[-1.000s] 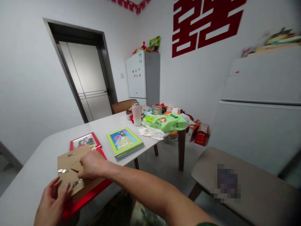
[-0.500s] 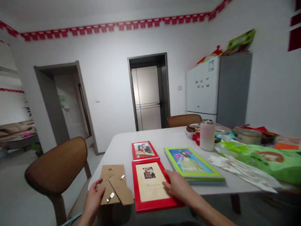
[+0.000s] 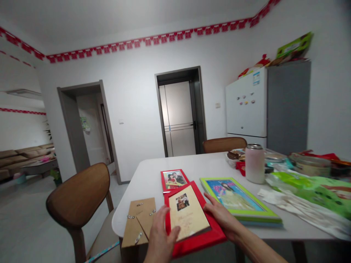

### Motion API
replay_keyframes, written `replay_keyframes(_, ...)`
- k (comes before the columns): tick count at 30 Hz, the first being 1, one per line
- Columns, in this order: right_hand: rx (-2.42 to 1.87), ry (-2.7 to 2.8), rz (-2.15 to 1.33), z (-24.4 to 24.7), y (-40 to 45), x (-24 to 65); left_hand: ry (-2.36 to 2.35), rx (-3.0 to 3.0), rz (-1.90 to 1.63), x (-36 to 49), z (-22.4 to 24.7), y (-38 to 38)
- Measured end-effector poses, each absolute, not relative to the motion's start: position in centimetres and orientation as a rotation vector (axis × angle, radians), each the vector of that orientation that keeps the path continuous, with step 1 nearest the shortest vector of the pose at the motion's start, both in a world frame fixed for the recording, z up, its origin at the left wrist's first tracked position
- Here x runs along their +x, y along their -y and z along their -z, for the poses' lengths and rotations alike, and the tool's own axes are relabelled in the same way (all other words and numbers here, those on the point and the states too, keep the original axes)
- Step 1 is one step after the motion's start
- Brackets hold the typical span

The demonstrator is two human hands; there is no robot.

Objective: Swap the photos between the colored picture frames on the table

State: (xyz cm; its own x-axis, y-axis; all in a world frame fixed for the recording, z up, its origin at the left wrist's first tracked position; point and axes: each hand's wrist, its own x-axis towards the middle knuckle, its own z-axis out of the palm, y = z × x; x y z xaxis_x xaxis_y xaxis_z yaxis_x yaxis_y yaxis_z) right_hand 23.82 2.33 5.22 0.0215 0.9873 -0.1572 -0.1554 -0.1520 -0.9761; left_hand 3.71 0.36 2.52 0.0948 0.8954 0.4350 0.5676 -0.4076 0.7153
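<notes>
Both hands are at a red picture frame [image 3: 204,243], tilted slightly at the table's near edge. Inside it lies a cream card [image 3: 189,223] with a small photo near its top; the card's lower edge looks raised. My left hand [image 3: 162,232] grips the frame's left side, its thumb over the card. My right hand [image 3: 221,215] is closed around the right border, with part of its fingers hidden underneath. Left of the frame, a brown backing board [image 3: 138,221] with metal clips lies on the table. Behind is a second red frame [image 3: 174,179] holding a photo of two people.
Lime-green framed pictures [image 3: 238,199] are stacked to the right on the white table [image 3: 153,162]. Farther right are a pink tumbler [image 3: 255,164], crumpled white cloth or tissue [image 3: 293,206] and a green package [image 3: 320,193]. A brown chair [image 3: 79,197] stands at the left.
My left hand has moved from the backing board to the red frame's left side. The frame is now turned and tilted, and its card sits askew. The view has shifted slightly.
</notes>
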Motion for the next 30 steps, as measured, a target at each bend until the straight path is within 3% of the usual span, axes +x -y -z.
replay_keyframes(5,-1.079,0.945,-1.373,-6.9,-1.4,23.1,-1.238,2.193,-1.218,9.9,-4.0,0.8)
replay_keyframes(10,-1.185,1.125,-1.28,-7.0,-1.8,23.6,-1.209,2.4,-1.319,9.3,-5.1,0.4)
replay_keyframes(15,-1.492,1.508,-0.893,-5.1,-3.4,25.1,-1.463,1.94,-1.613,4.7,-5.6,0.3)
replay_keyframes(21,-1.753,1.908,-0.228,-2.1,-3.8,25.8,-1.415,1.343,-1.578,-0.8,-1.1,-0.1)
replay_keyframes(25,-1.843,2.005,-0.13,-1.4,-3.4,25.2,-1.47,1.276,-1.479,-2.2,2.0,-0.5)
replay_keyframes(30,-1.944,2.09,-0.059,-1.3,-3.3,25.0,-1.743,1.597,-1.263,-3.2,2.0,0.2)
